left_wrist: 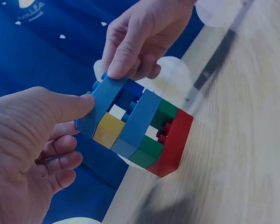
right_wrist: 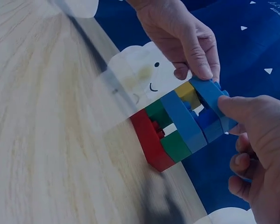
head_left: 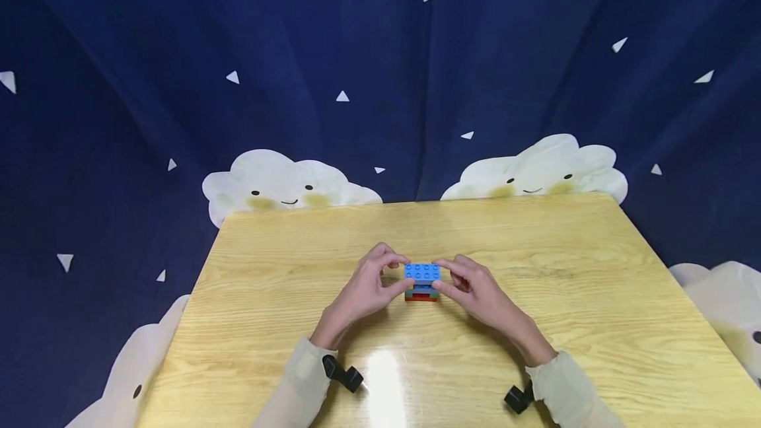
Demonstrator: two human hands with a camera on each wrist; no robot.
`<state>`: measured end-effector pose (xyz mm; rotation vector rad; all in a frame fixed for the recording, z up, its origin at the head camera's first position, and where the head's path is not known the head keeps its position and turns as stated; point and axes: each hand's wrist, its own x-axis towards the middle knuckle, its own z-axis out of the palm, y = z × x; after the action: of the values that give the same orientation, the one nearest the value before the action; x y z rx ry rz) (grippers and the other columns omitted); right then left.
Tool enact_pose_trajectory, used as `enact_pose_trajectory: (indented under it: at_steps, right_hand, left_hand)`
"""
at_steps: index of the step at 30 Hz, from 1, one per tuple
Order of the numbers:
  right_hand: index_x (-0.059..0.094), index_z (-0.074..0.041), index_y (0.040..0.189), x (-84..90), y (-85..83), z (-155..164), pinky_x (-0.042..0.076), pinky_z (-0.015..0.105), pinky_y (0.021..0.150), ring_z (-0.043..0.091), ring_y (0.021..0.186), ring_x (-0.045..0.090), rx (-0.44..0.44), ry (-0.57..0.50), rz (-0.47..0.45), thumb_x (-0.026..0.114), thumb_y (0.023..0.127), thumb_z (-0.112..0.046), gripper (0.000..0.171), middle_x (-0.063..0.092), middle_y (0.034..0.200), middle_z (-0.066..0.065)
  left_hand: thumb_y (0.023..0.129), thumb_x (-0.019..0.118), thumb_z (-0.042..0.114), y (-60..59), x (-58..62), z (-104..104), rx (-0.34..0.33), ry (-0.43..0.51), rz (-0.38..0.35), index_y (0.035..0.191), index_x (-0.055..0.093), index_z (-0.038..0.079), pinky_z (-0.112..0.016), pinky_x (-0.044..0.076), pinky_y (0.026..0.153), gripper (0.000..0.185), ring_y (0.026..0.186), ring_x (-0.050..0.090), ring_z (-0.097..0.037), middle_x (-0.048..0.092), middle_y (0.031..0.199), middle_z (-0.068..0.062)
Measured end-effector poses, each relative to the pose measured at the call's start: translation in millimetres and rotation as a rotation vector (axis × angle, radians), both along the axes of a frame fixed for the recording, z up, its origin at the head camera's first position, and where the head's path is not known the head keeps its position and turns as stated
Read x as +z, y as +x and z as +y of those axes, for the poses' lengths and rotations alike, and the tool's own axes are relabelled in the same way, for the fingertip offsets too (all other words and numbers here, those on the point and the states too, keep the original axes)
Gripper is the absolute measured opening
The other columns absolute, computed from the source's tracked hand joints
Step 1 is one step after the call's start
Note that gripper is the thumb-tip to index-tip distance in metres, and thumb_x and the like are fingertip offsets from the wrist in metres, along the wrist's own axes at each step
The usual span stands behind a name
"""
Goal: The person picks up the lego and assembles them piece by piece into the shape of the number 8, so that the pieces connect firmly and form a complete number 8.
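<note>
A small tower of toy building bricks stands on the wooden table in the head view, with a blue eight-stud brick [head_left: 422, 273] on top. My left hand [head_left: 370, 286] pinches one end of that top brick between thumb and fingers. At the other end, my right hand [head_left: 480, 288] pinches it the same way. Under it sit a yellow brick [left_wrist: 108, 130] and a darker blue brick [right_wrist: 210, 125], side by side with a gap. Lower down come another long blue brick [left_wrist: 137, 125], two green bricks [right_wrist: 176, 145] and a red brick [left_wrist: 173, 147] at the base.
The wooden table [head_left: 267, 249] stretches out on all sides of the tower. Behind it hangs a dark blue curtain [head_left: 380, 51] with white triangles and smiling clouds. Black camera mounts [head_left: 345, 375] sit on both wrists, over pale sleeves [head_left: 300, 382].
</note>
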<state>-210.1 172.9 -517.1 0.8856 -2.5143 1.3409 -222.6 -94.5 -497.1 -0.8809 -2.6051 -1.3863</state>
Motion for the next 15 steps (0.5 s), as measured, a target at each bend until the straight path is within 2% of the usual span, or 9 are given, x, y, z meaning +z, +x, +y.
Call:
enact_pose_trajectory:
  at_steps: [6, 11, 15]
  right_hand:
    - [0.071, -0.012, 0.134, 0.5, 0.5, 1.0, 0.032, 0.022, 0.055, 0.005, 0.061, 0.034, 0.002, 0.01, 0.001, 0.076, 0.097, -0.016, 0.037, 0.039, 0.074, -0.007]
    - [0.07, -0.01, 0.135, -2.3, -0.8, 0.5, 0.032, 0.022, 0.055, 0.004, 0.061, 0.034, 0.012, -0.009, 0.025, 0.076, 0.097, -0.012, 0.038, 0.039, 0.071, -0.008]
    - [0.069, -0.01, 0.134, -8.6, -2.9, -1.2, 0.033, 0.023, 0.055, 0.005, 0.062, 0.036, 0.024, -0.03, 0.023, 0.075, 0.097, -0.01, 0.038, 0.042, 0.072, -0.007]
  left_hand:
    - [0.09, 0.084, 0.023, -2.1, -3.1, 2.1, 0.009, 0.028, 0.019, 0.118, 0.076, 0.01, -0.027, 0.045, 0.067, 0.032, 0.084, 0.058, -0.033, 0.062, 0.1, -0.008]
    - [0.091, 0.083, 0.022, -2.3, -2.3, 1.7, -0.002, 0.041, 0.028, 0.118, 0.075, 0.009, -0.024, 0.042, 0.065, 0.031, 0.085, 0.058, -0.035, 0.063, 0.1, -0.014]
    - [0.091, 0.083, 0.024, -1.5, -7.6, 0.5, 0.014, 0.036, 0.035, 0.118, 0.075, 0.01, -0.024, 0.043, 0.064, 0.031, 0.085, 0.059, -0.034, 0.063, 0.098, -0.014]
